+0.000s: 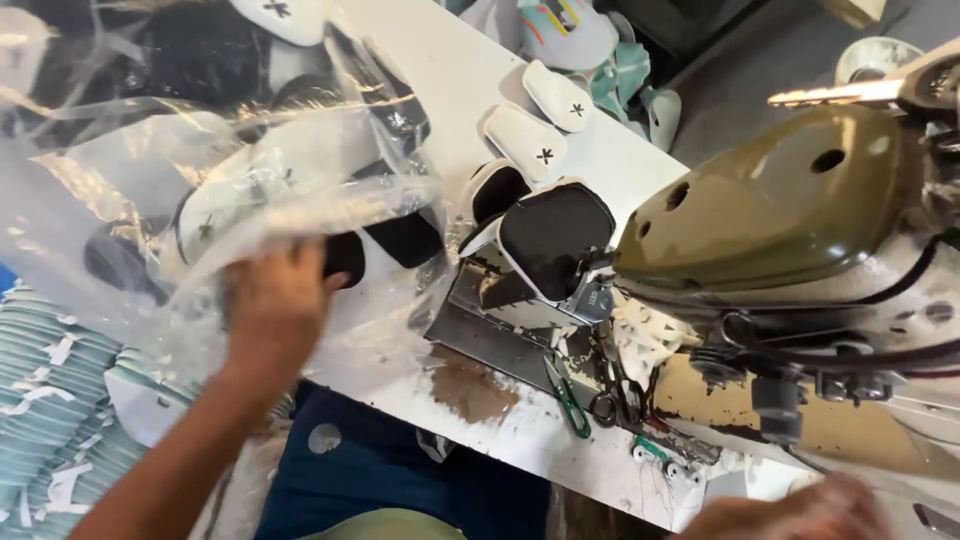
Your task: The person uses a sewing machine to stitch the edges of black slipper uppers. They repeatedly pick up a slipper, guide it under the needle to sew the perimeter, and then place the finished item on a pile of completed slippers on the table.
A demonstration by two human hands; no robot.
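Observation:
My left hand [272, 310] reaches into the mouth of a clear plastic bag [200, 170] full of black and white padded pieces, fingers curled around one black and white piece [345, 255] at the bag's edge. My right hand [800, 512] is blurred at the bottom right, below the sewing machine [790, 220]; whether it holds anything cannot be made out. A black padded piece with white edging [555, 240] sits under the machine's needle area on the metal plate [500, 335].
More white padded pieces [530, 140] lie in a row on the white table [450, 70]. Green-handled snips [570, 400] rest by the machine base. Stacks of pale green pieces [50, 400] sit at lower left. Teal and grey shoe uppers [600, 50] are piled beyond the table.

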